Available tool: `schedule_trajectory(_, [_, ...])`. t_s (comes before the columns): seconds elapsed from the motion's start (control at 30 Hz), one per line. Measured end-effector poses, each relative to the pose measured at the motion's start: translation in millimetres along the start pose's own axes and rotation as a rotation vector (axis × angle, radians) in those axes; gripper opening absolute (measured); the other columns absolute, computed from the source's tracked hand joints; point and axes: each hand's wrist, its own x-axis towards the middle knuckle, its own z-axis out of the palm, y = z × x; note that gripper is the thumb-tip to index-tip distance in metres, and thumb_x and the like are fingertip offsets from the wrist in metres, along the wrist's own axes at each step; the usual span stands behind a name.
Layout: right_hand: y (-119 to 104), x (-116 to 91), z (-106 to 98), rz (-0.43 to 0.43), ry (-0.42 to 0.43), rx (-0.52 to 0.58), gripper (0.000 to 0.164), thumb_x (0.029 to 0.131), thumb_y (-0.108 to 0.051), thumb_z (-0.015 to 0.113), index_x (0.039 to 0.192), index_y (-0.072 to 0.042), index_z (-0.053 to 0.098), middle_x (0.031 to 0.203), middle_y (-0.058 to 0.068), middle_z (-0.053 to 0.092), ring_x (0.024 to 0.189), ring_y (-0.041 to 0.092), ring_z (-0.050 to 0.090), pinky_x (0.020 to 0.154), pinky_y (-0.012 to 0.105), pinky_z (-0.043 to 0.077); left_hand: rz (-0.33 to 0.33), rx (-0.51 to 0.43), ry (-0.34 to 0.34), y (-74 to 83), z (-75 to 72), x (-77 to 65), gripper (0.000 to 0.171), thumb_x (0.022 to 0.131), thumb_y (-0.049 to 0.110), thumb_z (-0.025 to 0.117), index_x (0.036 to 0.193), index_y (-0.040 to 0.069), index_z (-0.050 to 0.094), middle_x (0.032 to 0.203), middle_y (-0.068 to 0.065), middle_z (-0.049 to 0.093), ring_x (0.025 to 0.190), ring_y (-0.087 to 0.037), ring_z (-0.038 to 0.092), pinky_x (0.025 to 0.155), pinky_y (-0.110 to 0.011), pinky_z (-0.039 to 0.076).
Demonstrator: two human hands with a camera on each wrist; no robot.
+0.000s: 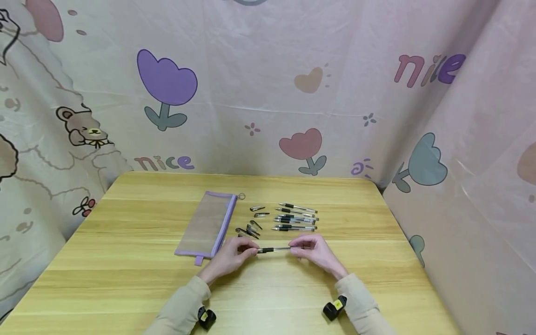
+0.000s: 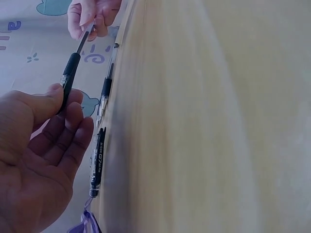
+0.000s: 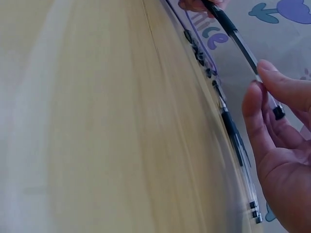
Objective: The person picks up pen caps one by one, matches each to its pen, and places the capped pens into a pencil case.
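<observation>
Between my two hands a clear-barrelled pen (image 1: 281, 249) with a black grip is held level, above the near part of the table. My left hand (image 1: 234, 253) pinches its black front end between thumb and fingers; the thumb hides the very tip in the left wrist view. At the other end, the thumb and fingers of my right hand (image 1: 314, 251) pinch the clear barrel, with the black end plug (image 3: 278, 112) showing past them. Beyond the right hand lie several similar pens (image 1: 295, 221) in a loose row. Several loose black-and-clear pen caps (image 1: 252, 231) lie beyond the left hand.
A mesh pouch (image 1: 205, 223) with a purple edge and zip lies flat to the left, its lower corner close to my left hand. The wooden table (image 1: 125, 223) meets a patterned curtain (image 1: 234, 130) at the back and right side.
</observation>
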Motion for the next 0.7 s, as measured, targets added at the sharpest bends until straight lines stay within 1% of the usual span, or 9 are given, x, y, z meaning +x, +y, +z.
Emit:
schedule_trajectory(0.1, [1, -2, -3, -0.013, -0.027, 0.026, 0.029, 0.087, -0.002, 0.074, 0.112, 0.012, 0.067, 0.106, 0.027, 0.07, 0.082, 0.005, 0.068, 0.073, 0.027, 0.061, 0.009, 0.005, -0.001, -2.0, 0.1, -0.9, 0.013, 0.097, 0.019, 0.067, 0.102, 0.013, 0.076, 0.098, -0.001, 0.076, 0.088, -0.008, 0.067, 0.081, -0.022, 0.055])
schedule_trajectory(0.2, [1, -4, -6, -0.005, -0.038, 0.042, 0.03, 0.087, -0.001, 0.073, 0.113, 0.013, 0.066, 0.107, 0.031, 0.069, 0.084, 0.004, 0.068, 0.075, 0.028, 0.061, 0.006, 0.005, -0.01, -3.4, -0.7, -1.0, 0.014, 0.098, 0.02, 0.066, 0.103, 0.012, 0.076, 0.099, -0.002, 0.076, 0.09, -0.011, 0.068, 0.082, -0.023, 0.055])
schedule_trajectory(0.33, [2, -6, -11, 0.03, -0.027, 0.025, 0.029, 0.087, -0.002, 0.074, 0.112, 0.01, 0.068, 0.106, 0.03, 0.069, 0.085, 0.005, 0.068, 0.077, 0.026, 0.06, -0.005, 0.011, -0.023, -4.3, -1.9, -0.9, 0.014, 0.098, 0.019, 0.065, 0.104, 0.012, 0.076, 0.101, -0.003, 0.077, 0.093, -0.015, 0.069, 0.085, -0.024, 0.055])
schedule_trajectory(0.5, [4, -7, -17, 0.064, -0.026, -0.04, 0.024, 0.087, -0.007, 0.075, 0.107, 0.005, 0.072, 0.099, 0.027, 0.072, 0.076, 0.008, 0.067, 0.07, 0.025, 0.059, -0.015, 0.023, -0.049, -4.1, -2.1, -0.7, 0.016, 0.097, 0.018, 0.066, 0.107, 0.01, 0.075, 0.103, -0.003, 0.077, 0.094, -0.015, 0.069, 0.085, -0.023, 0.054])
schedule_trajectory(0.57, [6, -7, -18, 0.058, -0.034, -0.069, 0.022, 0.087, -0.008, 0.075, 0.105, 0.004, 0.073, 0.095, 0.026, 0.072, 0.072, 0.009, 0.067, 0.066, 0.025, 0.059, -0.015, 0.026, -0.057, -4.0, -1.8, -0.9, 0.017, 0.096, 0.017, 0.067, 0.109, 0.009, 0.074, 0.102, -0.003, 0.076, 0.091, -0.013, 0.068, 0.083, -0.022, 0.054])
schedule_trajectory(0.7, [10, -7, -18, 0.011, -0.045, -0.141, 0.017, 0.088, -0.01, 0.074, 0.102, 0.002, 0.074, 0.088, 0.022, 0.073, 0.067, 0.008, 0.065, 0.06, 0.025, 0.058, -0.018, 0.029, -0.07, -4.0, -1.5, -1.8, 0.018, 0.092, 0.014, 0.071, 0.109, 0.009, 0.072, 0.097, -0.002, 0.074, 0.084, -0.006, 0.063, 0.077, -0.02, 0.053])
